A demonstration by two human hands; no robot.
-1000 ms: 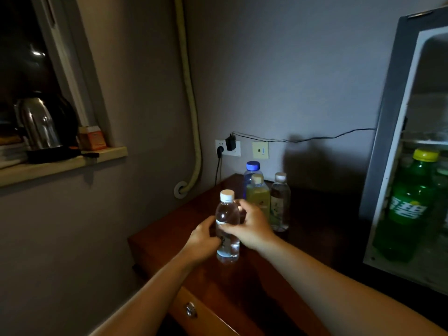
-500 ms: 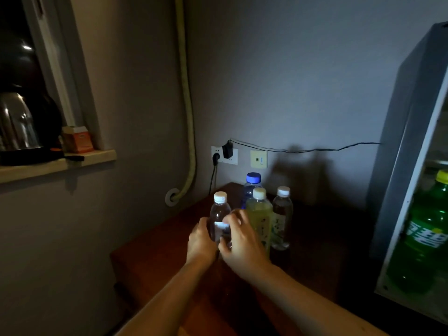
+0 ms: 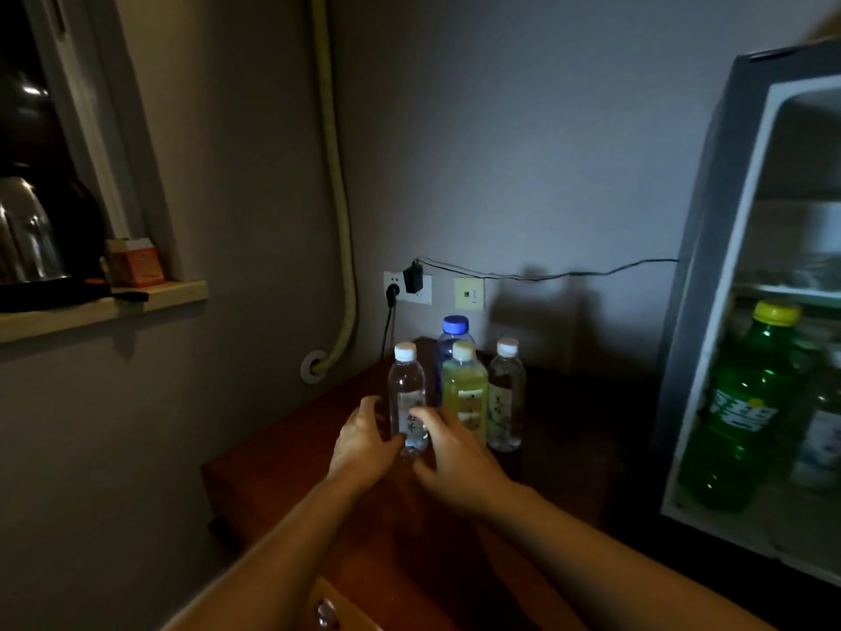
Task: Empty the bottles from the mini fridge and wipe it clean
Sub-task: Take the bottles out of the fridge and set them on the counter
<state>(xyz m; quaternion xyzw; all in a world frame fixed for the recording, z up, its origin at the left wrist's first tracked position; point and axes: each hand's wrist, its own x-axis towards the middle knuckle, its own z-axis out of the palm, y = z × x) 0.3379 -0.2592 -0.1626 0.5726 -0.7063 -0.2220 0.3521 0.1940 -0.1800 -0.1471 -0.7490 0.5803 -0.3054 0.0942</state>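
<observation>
A clear water bottle [image 3: 406, 393] with a white cap stands upright on the dark wooden table [image 3: 282, 466], just left of a yellow-green bottle [image 3: 464, 393]. My left hand [image 3: 364, 441] curls round its lower left side, thumb at the base. My right hand [image 3: 448, 453] lies against its right side with stretched fingers on the label. Behind stand a blue-capped bottle [image 3: 455, 330] and a white-capped bottle [image 3: 506, 398]. At the right the mini fridge [image 3: 710, 266] is open, with a large green soda bottle [image 3: 737, 416] inside and another bottle [image 3: 823, 430] dimly seen beside it.
A steel kettle [image 3: 27, 230] and an orange box [image 3: 136, 261] sit on the window sill [image 3: 104, 307] at the left. A hose [image 3: 339, 198] runs down the wall corner. A wall socket [image 3: 407, 286] with plugs is behind the bottles. A drawer knob [image 3: 325, 614] shows below.
Both hands carried the clear water bottle away from me and set it beside the yellow-green bottle. My right hand's fingers have loosened and straightened.
</observation>
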